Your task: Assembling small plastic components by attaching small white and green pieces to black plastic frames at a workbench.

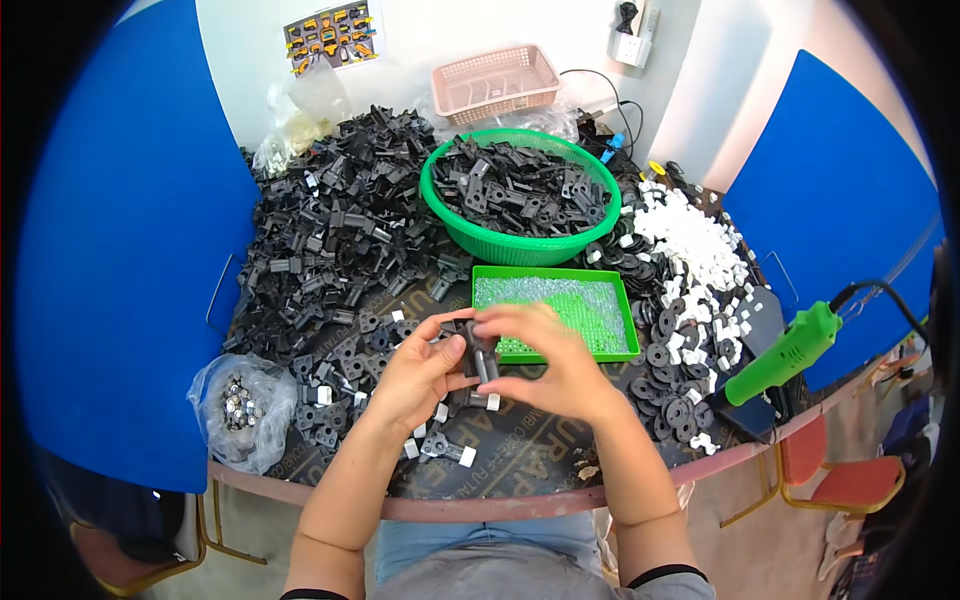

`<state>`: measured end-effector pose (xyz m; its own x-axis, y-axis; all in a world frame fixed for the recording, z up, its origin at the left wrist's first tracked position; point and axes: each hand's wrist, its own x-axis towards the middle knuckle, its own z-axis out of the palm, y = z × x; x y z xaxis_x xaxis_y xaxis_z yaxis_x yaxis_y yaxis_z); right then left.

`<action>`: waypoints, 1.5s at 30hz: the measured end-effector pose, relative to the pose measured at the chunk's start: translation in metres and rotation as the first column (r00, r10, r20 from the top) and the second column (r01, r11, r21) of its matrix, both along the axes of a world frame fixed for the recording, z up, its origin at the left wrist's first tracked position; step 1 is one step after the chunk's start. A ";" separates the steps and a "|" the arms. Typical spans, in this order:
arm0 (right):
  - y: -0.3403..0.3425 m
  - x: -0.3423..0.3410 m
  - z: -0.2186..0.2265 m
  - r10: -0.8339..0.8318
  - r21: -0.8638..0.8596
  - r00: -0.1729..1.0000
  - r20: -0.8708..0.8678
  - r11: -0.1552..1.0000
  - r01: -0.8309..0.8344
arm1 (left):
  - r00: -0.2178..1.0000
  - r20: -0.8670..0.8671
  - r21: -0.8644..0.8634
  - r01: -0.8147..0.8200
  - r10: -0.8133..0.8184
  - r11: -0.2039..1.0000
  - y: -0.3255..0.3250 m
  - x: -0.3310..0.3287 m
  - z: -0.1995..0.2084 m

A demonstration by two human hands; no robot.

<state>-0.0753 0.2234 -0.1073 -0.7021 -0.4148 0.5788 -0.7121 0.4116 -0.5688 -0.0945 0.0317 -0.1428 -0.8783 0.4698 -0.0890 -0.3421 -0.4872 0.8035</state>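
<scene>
**Black plastic part held between both hands**

The black plastic part (478,352) sits above the table edge, pinched from both sides. The left hand (418,375) clamps its left end with thumb and fingers; the right hand (545,360) curls over it from the right, fingers closed on it. Just beyond the right hand lies a green tray (628,325) of small clear pieces, with a green basket (500,243) of black parts farther off. A green power tool (785,352) rests well to the right hand's right.

Single head-worn fisheye view, looking steeply down, close over cluttered table (540,455)
</scene>
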 end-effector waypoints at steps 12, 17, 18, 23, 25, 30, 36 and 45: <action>-0.009 -0.002 -0.005 0.149 -0.206 0.976 0.161 0.972 -0.114 | 0.969 -0.245 -0.070 -0.030 0.012 0.997 -0.003 0.007 -0.002; -0.021 -0.005 -0.019 0.068 0.090 0.992 -0.109 0.994 -0.058 | 0.947 -0.310 -0.127 -0.125 0.080 0.984 -0.002 0.008 0.000; -0.028 -0.003 -0.016 0.005 -0.057 0.998 -0.070 0.998 -0.009 | 0.955 -0.246 -0.083 -0.192 0.167 0.978 -0.001 0.010 -0.001; -0.032 0.004 -0.035 -0.032 -0.315 0.939 0.344 0.937 0.148 | 0.914 -0.255 0.177 -0.276 0.315 0.945 0.006 0.013 -0.002; -0.041 0.006 -0.035 -0.060 -0.328 0.970 0.236 0.935 0.138 | 0.944 -0.216 0.301 -0.179 0.250 0.937 0.010 0.016 -0.013; -0.033 0.007 -0.027 -0.192 -0.256 0.981 -0.010 0.949 0.184 | 0.864 -0.464 0.142 -0.144 0.195 0.979 0.007 0.017 0.011; -0.003 -0.007 -0.017 -0.141 -0.082 0.952 0.273 0.982 0.169 | 0.770 -0.557 -0.120 -0.444 0.310 0.888 -0.003 0.011 0.004; 0.162 -0.029 -0.058 -0.997 0.178 0.083 -0.004 0.081 0.981 | 0.886 -0.231 0.000 -0.412 0.401 0.911 -0.027 -0.005 0.013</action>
<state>-0.1041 0.3859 -0.1652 -0.5673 0.6553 0.4987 0.4449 0.7535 -0.4840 -0.1000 0.0047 -0.1300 -0.9910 0.0671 0.1158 0.0665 -0.5045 0.8608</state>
